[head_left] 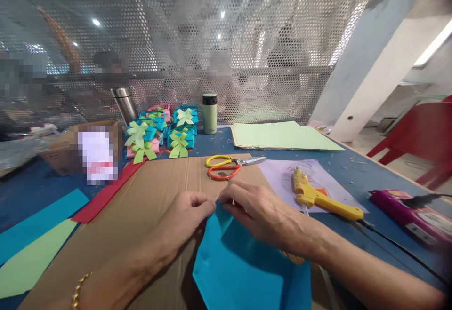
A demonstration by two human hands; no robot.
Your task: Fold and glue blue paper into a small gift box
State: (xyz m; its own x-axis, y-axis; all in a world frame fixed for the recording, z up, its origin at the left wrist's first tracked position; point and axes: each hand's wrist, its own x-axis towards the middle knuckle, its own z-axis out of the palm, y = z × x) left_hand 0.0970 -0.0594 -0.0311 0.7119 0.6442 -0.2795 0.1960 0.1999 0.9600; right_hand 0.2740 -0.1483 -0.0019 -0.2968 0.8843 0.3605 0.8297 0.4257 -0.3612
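Left hand [188, 213], right hand [259, 211] pinch creased blue sheet [243, 272]

A craft workshop is indicated by what is set out around the fingers [206, 208]. Just beyond them, scissors [253, 160] are laid on a cardboard sheet [151, 183], by which the blue desk [339, 169] is partly covered. To their right, a yellow glue gun [307, 195] is rested on lilac paper [275, 171]; farther right, a purple power strip [411, 216] is placed. Ahead and to their left, bow-trimmed pieces [179, 141] are stacked; ahead and to their right, pale green sheets [286, 136] are piled. Well beyond them, the desk is backed by a perforated metal screen [183, 42].
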